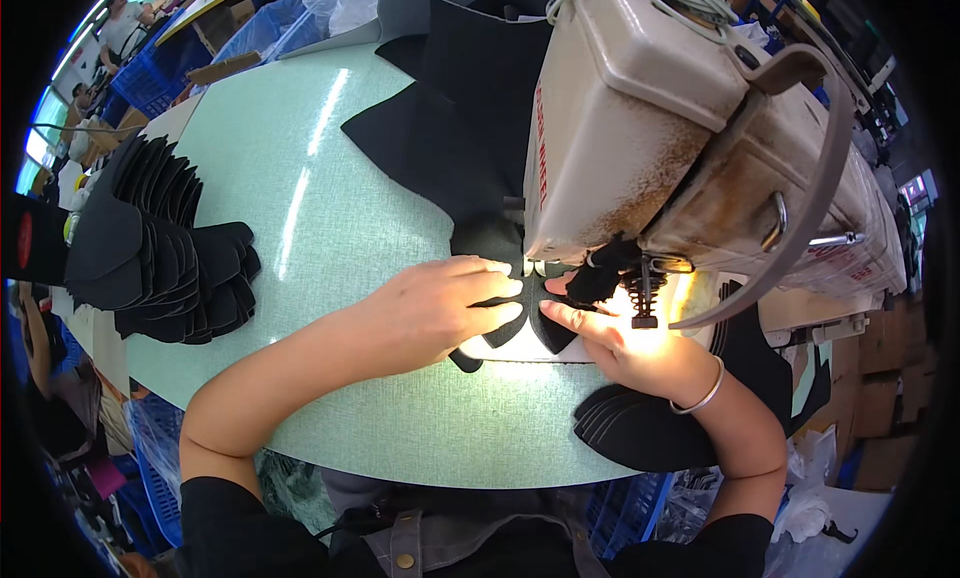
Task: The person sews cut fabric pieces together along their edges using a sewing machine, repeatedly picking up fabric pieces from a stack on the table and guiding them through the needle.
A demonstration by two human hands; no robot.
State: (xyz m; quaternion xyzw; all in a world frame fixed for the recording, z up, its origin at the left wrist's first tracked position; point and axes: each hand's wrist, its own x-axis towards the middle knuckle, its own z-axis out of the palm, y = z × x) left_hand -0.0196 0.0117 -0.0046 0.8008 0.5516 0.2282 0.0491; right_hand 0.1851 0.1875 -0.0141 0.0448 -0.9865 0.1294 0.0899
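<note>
A beige sewing machine (640, 108) stands over the table, its lamp shining brightly on the work. Under its head lie black fabric pieces (507, 330) with rounded ends, side by side, a slit between them. My left hand (430, 313) has its fingers bent over the left part, fingertips close to the needle area. My right hand (635, 348), a bangle at the wrist, holds the right part down with its index finger extended. Glare and a dark machine part hide some of its fingers. A larger black sheet (440, 143) stretches away behind the needle area.
Stacked black cut pieces (190, 268) rise on the table's left. Another fanned stack (640, 428) lies by my right forearm. The pale green tabletop (330, 218) has a curved near edge. A curved grey lever (810, 238) hangs above my right hand. Blue crates (150, 78) stand beyond.
</note>
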